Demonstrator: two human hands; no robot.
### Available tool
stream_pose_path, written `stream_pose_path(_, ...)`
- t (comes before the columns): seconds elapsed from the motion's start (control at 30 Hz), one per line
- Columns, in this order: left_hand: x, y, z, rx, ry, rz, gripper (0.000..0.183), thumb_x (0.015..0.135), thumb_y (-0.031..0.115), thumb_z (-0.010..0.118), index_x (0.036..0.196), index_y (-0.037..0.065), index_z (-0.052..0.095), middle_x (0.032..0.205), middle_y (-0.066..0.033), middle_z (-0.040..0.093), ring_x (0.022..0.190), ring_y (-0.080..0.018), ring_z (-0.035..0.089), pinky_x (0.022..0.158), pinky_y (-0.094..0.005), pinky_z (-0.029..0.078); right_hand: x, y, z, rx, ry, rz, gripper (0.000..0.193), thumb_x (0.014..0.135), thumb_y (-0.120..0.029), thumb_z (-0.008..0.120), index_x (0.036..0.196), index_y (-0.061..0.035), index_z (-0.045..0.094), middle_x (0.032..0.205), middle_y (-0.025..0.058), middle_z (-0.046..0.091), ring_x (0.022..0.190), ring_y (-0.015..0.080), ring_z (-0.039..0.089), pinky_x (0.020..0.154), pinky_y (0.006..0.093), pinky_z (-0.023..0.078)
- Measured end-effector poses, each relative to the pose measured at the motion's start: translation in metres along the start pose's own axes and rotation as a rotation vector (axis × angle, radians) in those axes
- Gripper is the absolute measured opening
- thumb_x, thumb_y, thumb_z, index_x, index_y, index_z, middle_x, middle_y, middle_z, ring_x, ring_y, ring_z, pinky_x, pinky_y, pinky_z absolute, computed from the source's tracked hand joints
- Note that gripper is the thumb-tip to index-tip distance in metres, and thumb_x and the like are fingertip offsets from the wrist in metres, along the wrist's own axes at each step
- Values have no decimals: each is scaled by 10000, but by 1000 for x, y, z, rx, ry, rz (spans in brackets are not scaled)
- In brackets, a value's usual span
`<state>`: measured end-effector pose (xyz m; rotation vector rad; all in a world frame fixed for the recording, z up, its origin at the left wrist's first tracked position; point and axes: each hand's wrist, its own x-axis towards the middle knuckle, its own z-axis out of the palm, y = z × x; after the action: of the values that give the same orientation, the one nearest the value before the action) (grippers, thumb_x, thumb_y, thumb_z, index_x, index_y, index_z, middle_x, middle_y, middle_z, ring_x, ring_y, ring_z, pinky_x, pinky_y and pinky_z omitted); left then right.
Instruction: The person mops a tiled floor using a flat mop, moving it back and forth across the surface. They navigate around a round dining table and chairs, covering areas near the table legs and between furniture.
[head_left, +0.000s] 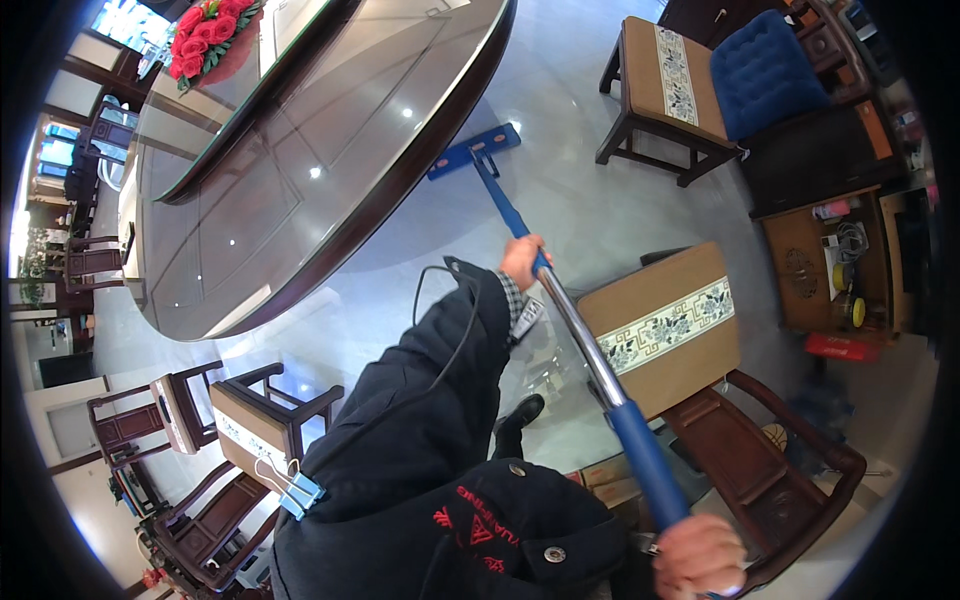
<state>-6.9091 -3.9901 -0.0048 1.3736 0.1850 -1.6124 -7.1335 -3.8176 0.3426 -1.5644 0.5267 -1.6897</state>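
Observation:
A flat mop runs diagonally across the view, its blue handle (640, 455) joined to a silver middle section. My left hand (521, 262) is wrapped round the shaft's lower blue part, just above the silver tube. Near the handle's top end, at the lower right, my right hand (700, 556) grips it closed. The wide blue mop head (474, 152) lies flat on the glossy grey floor (560, 90), close beside the large table's edge. Dark sleeves cover my arms, and a black cable loops over the left one.
A big round glass-topped table (330, 190) fills the upper left, with red flowers (208, 38) on it. A wooden chair (660, 330) with a tan cushion stands right of the shaft. Another chair with a blue pillow (768, 75) is farther back. More chairs (255, 430) are at lower left.

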Motion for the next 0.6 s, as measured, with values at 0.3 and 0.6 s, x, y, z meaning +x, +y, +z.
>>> stream_pose_path(0.3,-42,-14,-4,-84,-14,-47,174,739,47,502,845,-50,404,665,-141,460,497,-255,524,433,-388,460,31,-43,7,14,0,66,159,753,-97,564,682,-87,421,546,5,446,457,125,459,460,294,458)
stream_pose_path(0.6,-17,12,-8,-80,27,18,156,721,58,525,810,-31,434,641,-100,466,514,-219,536,437,-358,446,34,-22,15,30,-214,74,128,738,-94,557,699,-83,435,570,22,461,478,153,465,465,309,438)
